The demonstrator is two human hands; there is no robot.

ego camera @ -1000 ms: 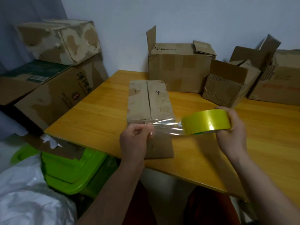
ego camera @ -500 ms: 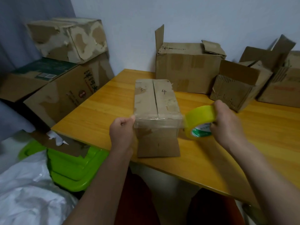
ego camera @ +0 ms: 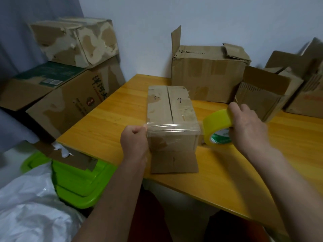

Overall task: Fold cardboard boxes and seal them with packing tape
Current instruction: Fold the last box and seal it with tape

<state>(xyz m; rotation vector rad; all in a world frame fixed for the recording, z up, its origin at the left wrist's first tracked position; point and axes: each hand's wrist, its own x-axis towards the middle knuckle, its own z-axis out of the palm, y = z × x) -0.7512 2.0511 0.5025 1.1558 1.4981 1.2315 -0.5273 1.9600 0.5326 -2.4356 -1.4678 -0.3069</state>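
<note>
A small brown cardboard box point(ego camera: 170, 105), marked "3" and "4" on its closed top flaps, stands near the front edge of the wooden table point(ego camera: 108, 123). A strip of clear tape point(ego camera: 166, 126) runs across the near end of its top. My left hand point(ego camera: 135, 142) pinches the tape's free end against the box's left near corner. My right hand point(ego camera: 248, 126) grips a yellow tape roll point(ego camera: 215, 126) just right of the box, low by the table. A front flap point(ego camera: 174, 161) of the box lies flat on the table.
Several open cardboard boxes point(ego camera: 208, 75) stand along the table's back edge and right side. Large worn boxes point(ego camera: 73, 41) are stacked on the left beside the table. A green plastic bin point(ego camera: 76, 182) and white plastic sheet point(ego camera: 31, 206) sit below the table edge.
The stretched tape came down across the box top. My left hand moved to the box's left corner, and my right hand carried the roll down past the box's right side.
</note>
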